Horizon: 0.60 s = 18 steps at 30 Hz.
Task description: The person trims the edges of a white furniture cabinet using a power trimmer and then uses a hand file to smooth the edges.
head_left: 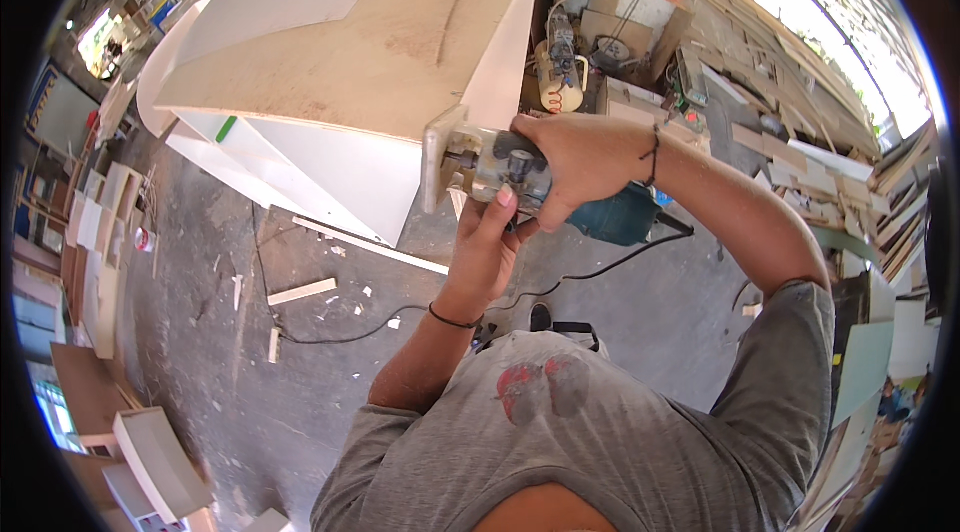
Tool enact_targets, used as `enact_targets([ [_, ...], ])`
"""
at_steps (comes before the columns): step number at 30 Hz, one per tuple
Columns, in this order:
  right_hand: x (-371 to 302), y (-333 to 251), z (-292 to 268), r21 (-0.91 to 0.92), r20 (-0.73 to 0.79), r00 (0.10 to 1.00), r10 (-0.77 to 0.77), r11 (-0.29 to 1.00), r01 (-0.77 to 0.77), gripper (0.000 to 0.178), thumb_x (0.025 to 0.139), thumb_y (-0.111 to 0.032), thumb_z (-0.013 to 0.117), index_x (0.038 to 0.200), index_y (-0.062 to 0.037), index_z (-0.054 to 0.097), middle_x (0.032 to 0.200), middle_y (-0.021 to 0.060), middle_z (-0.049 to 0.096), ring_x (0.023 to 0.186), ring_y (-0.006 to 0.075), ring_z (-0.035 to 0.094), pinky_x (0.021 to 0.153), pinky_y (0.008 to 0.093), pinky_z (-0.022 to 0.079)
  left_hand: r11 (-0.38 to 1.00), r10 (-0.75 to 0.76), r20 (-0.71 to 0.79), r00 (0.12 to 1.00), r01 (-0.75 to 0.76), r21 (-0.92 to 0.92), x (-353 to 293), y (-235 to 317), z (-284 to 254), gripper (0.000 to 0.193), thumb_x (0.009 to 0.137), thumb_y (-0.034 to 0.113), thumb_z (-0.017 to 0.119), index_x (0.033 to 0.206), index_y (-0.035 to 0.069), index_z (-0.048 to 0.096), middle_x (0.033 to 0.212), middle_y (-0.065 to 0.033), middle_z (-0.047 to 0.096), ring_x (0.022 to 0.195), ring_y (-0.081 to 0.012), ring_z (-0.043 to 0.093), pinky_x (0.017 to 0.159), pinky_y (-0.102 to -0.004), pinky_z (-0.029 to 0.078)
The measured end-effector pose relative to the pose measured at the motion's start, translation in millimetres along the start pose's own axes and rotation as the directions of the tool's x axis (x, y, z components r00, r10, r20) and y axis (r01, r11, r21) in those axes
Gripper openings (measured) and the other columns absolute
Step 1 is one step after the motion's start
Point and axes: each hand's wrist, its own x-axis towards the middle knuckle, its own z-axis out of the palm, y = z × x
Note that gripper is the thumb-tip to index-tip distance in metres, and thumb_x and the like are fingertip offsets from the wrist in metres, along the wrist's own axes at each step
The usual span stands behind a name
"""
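- A cluttered woodworking shop with a grey concrete floor spread around the person, with stacked timber boards along the right and an air compressor farther back.
- A large white cabinet carcass with a brown top panel stood ahead and to the left; a wooden offcut lay on the floor nearer the person.
- The step in hand looked like checking or adjusting the trim router at its base, rather than cutting.
- The next move probably called for holding the motor housing steady while the thumb and fingers worked at the base.
- The trim router lay sideways between both hands, its base plate facing left, close to the carcass corner; whether the two touched could not be told.
- The right hand was wrapped over the tool from the right side.
- The left hand gripped it from below, thumb pressed to the base, other fingers curled and partly hidden.
- The power cord trailed off across the floor.
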Motion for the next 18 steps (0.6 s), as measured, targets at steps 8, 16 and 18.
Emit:
enact_targets([
  [8,-0.4,-4.6,0.0,0.049,0.032,0.999,0.041,0.998,-0.042,0.075,0.050,-0.035,0.081,0.104,0.0088,0.053,0.087,0.0240,0.065,0.084,0.0361,0.066,0.074,0.0375,0.052,1.000,0.001,0.016,1.000,-0.001,0.015,0.3,-2.9,-15.0,0.050,0.097,0.037,0.054,0.133,0.005,0.041,0.125,-0.0071,0.056,0.110,-0.0158,0.059,0.089,-0.0337,0.056],
  [16,-0.3,-4.7,1.4,0.072,0.040,0.999,0.036,0.997,-0.039,0.071,0.051,-0.032,0.078,0.104,0.0080,0.054,0.086,0.0231,0.066,0.083,0.0358,0.066,0.074,0.0375,0.052,1.000,-0.004,0.051,0.999,0.003,0.024,1.4,-2.4,-15.5,0.054,0.097,0.038,0.053,0.137,0.006,0.038,0.131,-0.0080,0.051,0.118,-0.0198,0.055,0.095,-0.0359,0.053],
  [18,1.3,-3.1,2.6,0.072,0.046,0.998,0.048,0.996,-0.052,0.072,0.051,-0.032,0.078,0.105,0.0081,0.054,0.087,0.0229,0.066,0.083,0.0355,0.066,0.074,0.0373,0.052,1.000,-0.005,0.070,0.998,0.003,0.026,2.5,-2.2,-15.8,0.054,0.097,0.038,0.053,0.138,0.007,0.037,0.132,-0.0079,0.050,0.119,-0.0201,0.054,0.097,-0.0370,0.052],
])
